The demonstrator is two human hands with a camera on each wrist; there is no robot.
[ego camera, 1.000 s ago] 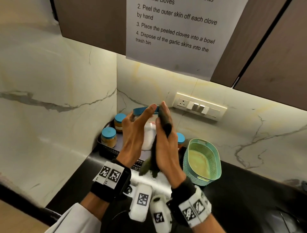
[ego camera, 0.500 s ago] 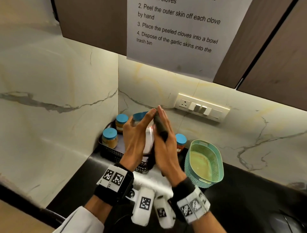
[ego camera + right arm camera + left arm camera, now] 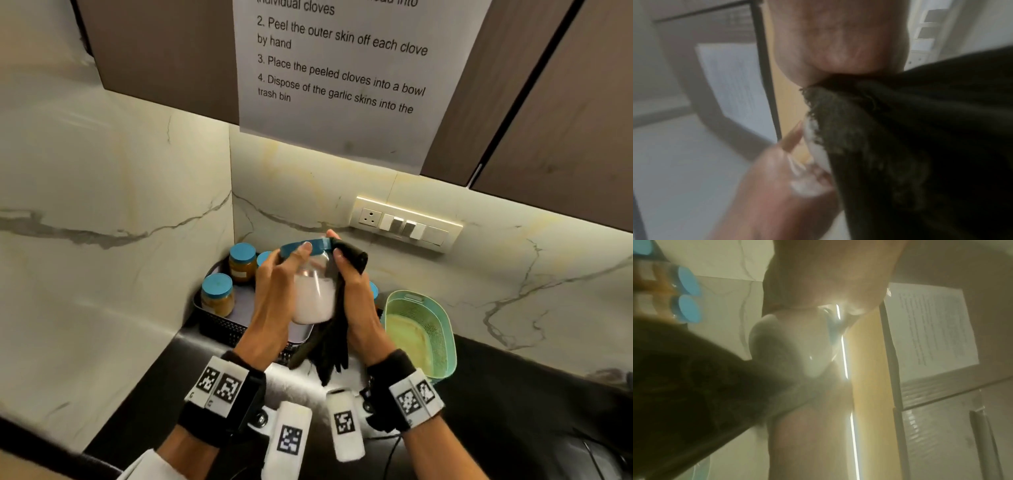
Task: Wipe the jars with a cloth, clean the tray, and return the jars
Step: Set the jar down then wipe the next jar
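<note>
Left hand grips jar of white powder; right hand presses dark cloth against it; tray holds brown-filled jars.

The head view looks down, from above, at the jar. Both wrist views sit close below it, facing upward; all 3 share it.

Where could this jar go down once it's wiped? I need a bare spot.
Tray: bare floor right of the two brown jars, under the left hand. Black counter right of the green basket is bare. Back corner is crowded.
</note>
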